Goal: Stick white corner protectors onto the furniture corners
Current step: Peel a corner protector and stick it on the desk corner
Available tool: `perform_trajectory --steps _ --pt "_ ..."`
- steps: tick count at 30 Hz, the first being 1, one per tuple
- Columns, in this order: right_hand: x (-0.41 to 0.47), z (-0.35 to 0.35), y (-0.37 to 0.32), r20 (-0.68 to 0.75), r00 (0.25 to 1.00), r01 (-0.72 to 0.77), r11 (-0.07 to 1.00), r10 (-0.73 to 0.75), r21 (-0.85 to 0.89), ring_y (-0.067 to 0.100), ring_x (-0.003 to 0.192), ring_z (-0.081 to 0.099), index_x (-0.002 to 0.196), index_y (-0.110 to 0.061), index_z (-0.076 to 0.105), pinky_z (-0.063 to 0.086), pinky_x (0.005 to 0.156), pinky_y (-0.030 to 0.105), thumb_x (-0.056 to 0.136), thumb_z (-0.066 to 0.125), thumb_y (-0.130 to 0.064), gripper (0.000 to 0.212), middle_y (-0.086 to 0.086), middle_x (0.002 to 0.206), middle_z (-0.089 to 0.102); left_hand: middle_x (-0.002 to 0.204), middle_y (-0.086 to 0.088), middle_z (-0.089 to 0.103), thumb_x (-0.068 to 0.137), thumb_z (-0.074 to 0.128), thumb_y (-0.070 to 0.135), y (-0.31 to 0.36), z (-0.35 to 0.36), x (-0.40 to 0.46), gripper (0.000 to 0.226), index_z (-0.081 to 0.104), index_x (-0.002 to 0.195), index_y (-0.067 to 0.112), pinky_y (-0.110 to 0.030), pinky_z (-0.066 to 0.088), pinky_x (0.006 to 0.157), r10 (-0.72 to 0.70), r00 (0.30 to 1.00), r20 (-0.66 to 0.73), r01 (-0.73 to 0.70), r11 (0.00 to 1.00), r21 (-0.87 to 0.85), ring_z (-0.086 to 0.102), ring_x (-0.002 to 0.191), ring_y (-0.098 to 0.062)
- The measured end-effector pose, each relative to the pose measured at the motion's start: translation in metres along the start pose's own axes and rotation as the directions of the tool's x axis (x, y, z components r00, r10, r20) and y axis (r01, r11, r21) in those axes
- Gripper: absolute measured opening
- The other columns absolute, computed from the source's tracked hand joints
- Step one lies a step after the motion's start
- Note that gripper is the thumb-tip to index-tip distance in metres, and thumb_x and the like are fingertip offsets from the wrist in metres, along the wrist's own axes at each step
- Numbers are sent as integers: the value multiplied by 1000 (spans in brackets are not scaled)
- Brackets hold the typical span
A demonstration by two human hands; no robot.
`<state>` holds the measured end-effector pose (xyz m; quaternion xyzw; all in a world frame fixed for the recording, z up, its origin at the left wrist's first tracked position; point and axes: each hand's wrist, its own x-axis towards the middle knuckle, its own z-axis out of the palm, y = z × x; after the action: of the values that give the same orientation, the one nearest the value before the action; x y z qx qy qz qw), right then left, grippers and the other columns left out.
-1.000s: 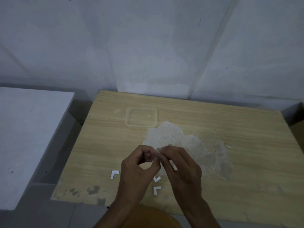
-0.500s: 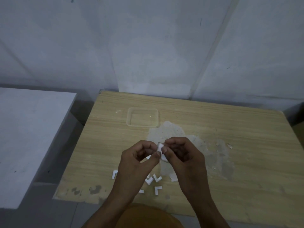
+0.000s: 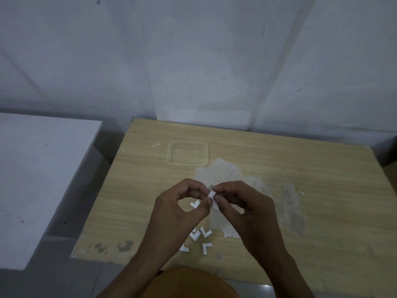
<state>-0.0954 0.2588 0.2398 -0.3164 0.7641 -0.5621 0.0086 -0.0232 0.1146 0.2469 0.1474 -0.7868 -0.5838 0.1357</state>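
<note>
Left hand [image 3: 181, 208]: thumb and forefinger pinch the white corner protector [image 3: 212, 195].
Right hand [image 3: 242, 208]: pinches the same piece, fingertips meeting the left's.
Loose protectors [image 3: 200, 238]: on the wooden table [image 3: 311, 233], beneath both hands.

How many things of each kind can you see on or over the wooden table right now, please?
White L-shaped corner protectors lying on the table: 5 ()
White piece pinched between both hands: 1
Clear plastic tray: 1
Hands: 2 (left hand, right hand)
Total: 9
</note>
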Motion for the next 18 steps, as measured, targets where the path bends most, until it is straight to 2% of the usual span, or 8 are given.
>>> perform_trajectory --steps 5,8,12,14,18 --pt "-3 2 2 -9 999 46 997 -46 -56 2 88 68 99 -17 69 54 77 15 79 74 -1 26 -8 94 70 82 13 71 80 74 16 2 0 0 18 68 81 32 -8 46 78 30 1000 6 -30 999 17 67 85 -1" --pt "-4 0 2 -23 998 61 994 -63 -92 -2 90 66 99 -15 70 51 78 10 80 72 -3 23 -11 95 69 87 11 73 79 68 23 1 -3 1 11 70 87 30 -14 50 82 -52 996 77 57 997 -60 67 91 -2" --pt "-5 -4 1 -27 997 72 983 -78 -171 -5 88 65 100 -15 71 50 78 8 83 71 -16 17 -14 97 68 93 2 75 89 60 8 0 -9 2 24 74 94 27 -19 53 82 -170 963 211 214 954 -210 69 94 -10" --pt "-6 -5 -1 -5 996 82 978 -84 -189 -4 86 65 102 -17 70 50 77 8 84 68 -24 19 -15 100 67 93 -3 75 90 58 7 -1 -12 3 22 74 96 22 -19 52 82 -214 938 272 287 920 -268 70 94 -15" --pt "-5 -6 -1 29 998 56 984 -51 -167 -4 85 67 103 -18 70 50 76 7 81 73 -13 23 -14 99 70 98 -9 74 89 61 14 -4 -16 7 16 73 100 15 -31 51 93 -276 895 351 385 875 -295 69 98 -20"
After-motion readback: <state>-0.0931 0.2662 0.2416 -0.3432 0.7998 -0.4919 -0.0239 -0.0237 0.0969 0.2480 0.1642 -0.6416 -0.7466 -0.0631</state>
